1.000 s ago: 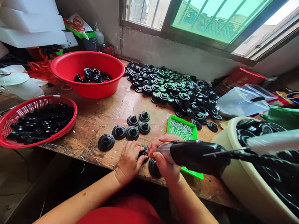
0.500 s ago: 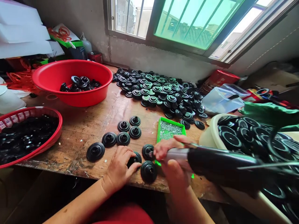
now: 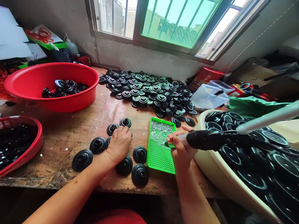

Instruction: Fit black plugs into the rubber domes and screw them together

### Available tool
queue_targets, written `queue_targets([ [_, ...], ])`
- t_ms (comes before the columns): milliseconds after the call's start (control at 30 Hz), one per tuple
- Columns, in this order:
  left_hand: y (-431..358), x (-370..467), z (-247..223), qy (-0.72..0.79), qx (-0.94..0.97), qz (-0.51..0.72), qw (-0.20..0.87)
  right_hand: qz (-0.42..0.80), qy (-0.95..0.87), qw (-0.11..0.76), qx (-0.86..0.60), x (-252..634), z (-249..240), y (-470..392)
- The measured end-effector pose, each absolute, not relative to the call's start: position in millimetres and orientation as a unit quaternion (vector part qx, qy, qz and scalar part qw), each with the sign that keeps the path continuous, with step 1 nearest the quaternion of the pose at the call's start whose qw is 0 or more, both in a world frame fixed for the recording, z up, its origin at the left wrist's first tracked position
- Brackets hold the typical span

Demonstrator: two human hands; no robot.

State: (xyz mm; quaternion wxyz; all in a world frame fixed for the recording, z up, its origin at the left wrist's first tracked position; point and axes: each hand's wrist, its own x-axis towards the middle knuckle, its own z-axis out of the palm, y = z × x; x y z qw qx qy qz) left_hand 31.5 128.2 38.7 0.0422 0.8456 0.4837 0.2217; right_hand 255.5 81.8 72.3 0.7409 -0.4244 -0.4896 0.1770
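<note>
My right hand [image 3: 183, 148] is wrapped round a powered screwdriver [image 3: 205, 139], its bit pointing left over a green perforated tray [image 3: 161, 166]. Small silver screws [image 3: 161, 127] are heaped at the tray's far end. To the left, my left hand [image 3: 119, 143] has its fingers curled down over a black stepped disc, mostly hidden beneath them. Around it on the table lie several similar discs, among them one near the front edge [image 3: 140, 175], one by my wrist [image 3: 124, 165] and one at the left [image 3: 82, 160].
A large pile of black discs [image 3: 144, 90] lies below the window. At left stand a red basin [image 3: 88, 101] and a red basket [image 3: 38, 146], both holding black parts. A cream tub [image 3: 210, 165] full of black discs stands close at right, beside a clear plastic box [image 3: 207, 98].
My left hand has moved from a disc near the table edge to one farther back. The screwdriver in my right hand has swung from the near discs to over the tray. The view has shifted right.
</note>
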Motion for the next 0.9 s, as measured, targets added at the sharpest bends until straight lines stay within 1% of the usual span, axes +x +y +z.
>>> queue_targets([
  [233, 116, 36, 25, 0.444, 0.858, 0.246, 0.074, 0.179, -0.495, 0.736, -0.425, 258, 67, 84],
  [400, 113, 37, 10, 0.426, 0.825, 0.334, 0.16, 0.181, -0.493, 0.734, -0.43, 257, 66, 81],
  [500, 115, 37, 4, 0.432, 0.796, 0.38, 0.186, 0.186, -0.491, 0.731, -0.436, 256, 69, 80],
  [600, 116, 38, 2, 0.442, 0.777, 0.4, 0.202, 0.185, -0.494, 0.733, -0.429, 255, 78, 77],
  [733, 116, 40, 1, 0.448, 0.776, 0.395, 0.204, 0.204, -0.507, 0.749, -0.376, 240, 102, 71],
  [900, 117, 41, -1, 0.46, 0.777, 0.377, 0.206, 0.29, -0.531, 0.743, -0.285, 199, 120, 78],
])
